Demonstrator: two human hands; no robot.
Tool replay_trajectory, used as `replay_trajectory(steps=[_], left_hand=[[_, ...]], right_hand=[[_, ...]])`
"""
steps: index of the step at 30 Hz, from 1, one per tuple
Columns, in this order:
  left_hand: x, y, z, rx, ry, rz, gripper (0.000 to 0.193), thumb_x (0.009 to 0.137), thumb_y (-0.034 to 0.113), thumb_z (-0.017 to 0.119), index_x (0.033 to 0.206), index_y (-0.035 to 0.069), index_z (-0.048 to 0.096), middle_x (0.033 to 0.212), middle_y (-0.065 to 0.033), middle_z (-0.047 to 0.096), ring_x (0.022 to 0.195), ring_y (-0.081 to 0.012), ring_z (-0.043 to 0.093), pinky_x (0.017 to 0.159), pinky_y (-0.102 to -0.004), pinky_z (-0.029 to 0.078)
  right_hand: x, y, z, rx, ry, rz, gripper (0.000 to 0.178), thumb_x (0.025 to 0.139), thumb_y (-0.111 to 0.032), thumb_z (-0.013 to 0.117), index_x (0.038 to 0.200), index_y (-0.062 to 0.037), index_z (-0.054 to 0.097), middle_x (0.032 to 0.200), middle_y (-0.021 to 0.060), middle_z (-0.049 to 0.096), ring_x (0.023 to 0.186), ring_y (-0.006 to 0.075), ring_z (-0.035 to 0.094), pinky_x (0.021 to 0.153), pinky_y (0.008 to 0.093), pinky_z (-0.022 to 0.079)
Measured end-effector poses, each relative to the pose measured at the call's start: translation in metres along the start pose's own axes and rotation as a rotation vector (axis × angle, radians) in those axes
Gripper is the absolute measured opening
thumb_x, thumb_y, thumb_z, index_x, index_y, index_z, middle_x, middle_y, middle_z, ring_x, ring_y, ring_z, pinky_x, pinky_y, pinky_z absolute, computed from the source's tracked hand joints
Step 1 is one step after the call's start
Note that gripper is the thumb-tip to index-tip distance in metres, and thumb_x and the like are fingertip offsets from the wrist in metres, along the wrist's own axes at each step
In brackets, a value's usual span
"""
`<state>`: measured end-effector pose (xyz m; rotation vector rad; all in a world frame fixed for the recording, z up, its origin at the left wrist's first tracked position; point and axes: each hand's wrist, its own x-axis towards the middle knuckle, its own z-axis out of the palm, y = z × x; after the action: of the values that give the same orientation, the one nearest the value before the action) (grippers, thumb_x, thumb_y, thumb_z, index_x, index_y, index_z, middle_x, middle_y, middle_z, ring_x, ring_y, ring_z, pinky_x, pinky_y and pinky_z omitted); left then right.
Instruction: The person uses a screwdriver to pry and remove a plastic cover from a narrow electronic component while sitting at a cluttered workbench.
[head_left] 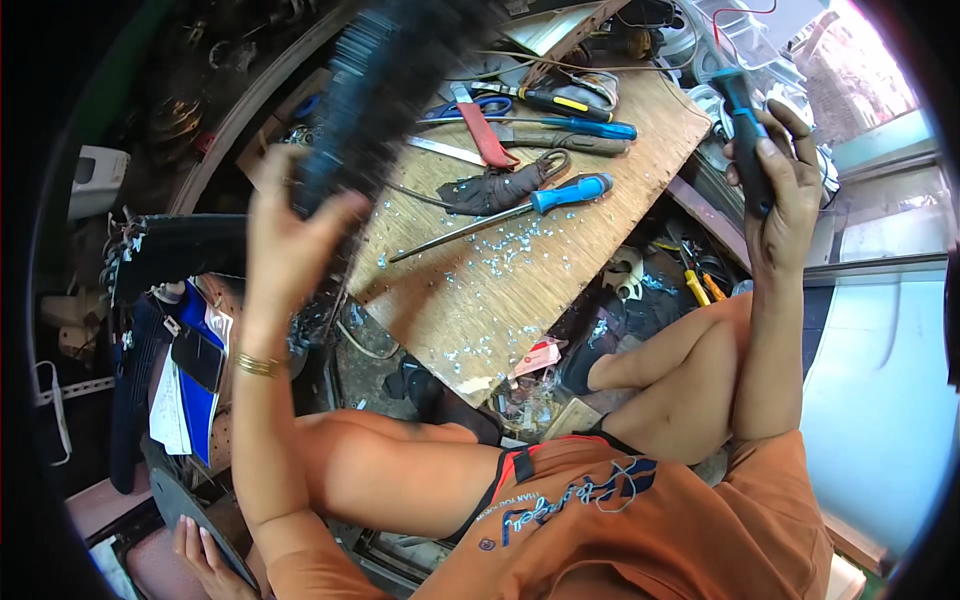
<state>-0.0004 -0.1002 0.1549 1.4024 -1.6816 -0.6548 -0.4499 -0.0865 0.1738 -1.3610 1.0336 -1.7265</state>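
My left hand [300, 225] is raised at the left of the wooden board [430, 320], gripping a large dark object [390, 100] that is smeared by motion; its kind cannot be made out. Over on the right, my right hand [785, 180] is wrapped round a screwdriver [748, 140] with a black and teal handle, its shaft end pointing up. On the board lie a blue-handled screwdriver [570, 193], a black cloth-wrapped tool [510, 188], a red-handled blade [485, 130] and another blue-handled tool [605, 129]. Pale blue flakes [500, 250] are scattered around them.
Yellow-handled pliers [695, 288] lie below the board's right edge. A blue folder with papers [200, 380] and a black panel [180, 255] stand at the left. At the lower left, another person's hand [205, 560] rests by a grey disc-like piece [195, 510].
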Motion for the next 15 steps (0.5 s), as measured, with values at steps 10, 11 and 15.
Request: replay_trajectory(steps=[10, 11, 15], left_hand=[[0.011, -0.068, -0.093, -0.731, 0.46, -0.369, 0.031, 0.102, 0.009, 0.065, 0.131, -0.003, 0.069, 0.129, -0.012, 0.075, 0.116, -0.024, 0.072, 0.105, -0.0407, 0.056], [0.005, -0.074, -0.095, -0.754, 0.472, -0.408, 0.031, 0.103, 0.009, 0.064, 0.131, -0.004, 0.069, 0.129, -0.0118, 0.075, 0.116, -0.024, 0.072, 0.104, -0.0408, 0.057], [0.001, -0.06, -0.097, -0.753, 0.488, -0.366, 0.032, 0.104, 0.009, 0.063, 0.134, -0.001, 0.067, 0.131, -0.0107, 0.074, 0.116, -0.0242, 0.072, 0.105, -0.0429, 0.057]], right_hand=[[-0.028, 0.022, 0.015, -0.476, -0.192, -0.025, 0.054, 0.088, -0.001, 0.067, 0.142, -0.0027, 0.061, 0.114, 0.005, 0.067, 0.087, 0.0097, 0.06, 0.077, 0.0267, 0.051], [-0.035, 0.034, 0.018, -0.532, -0.24, -0.018, 0.053, 0.086, 0.0, 0.066, 0.139, -0.0027, 0.063, 0.111, 0.0047, 0.067, 0.087, 0.0102, 0.061, 0.08, 0.0285, 0.051], [-0.057, 0.074, 0.026, -0.803, -0.459, -0.115, 0.044, 0.085, 0.0, 0.066, 0.128, -0.0087, 0.069, 0.114, 0.0119, 0.072, 0.098, 0.0301, 0.071, 0.089, 0.0408, 0.056]])
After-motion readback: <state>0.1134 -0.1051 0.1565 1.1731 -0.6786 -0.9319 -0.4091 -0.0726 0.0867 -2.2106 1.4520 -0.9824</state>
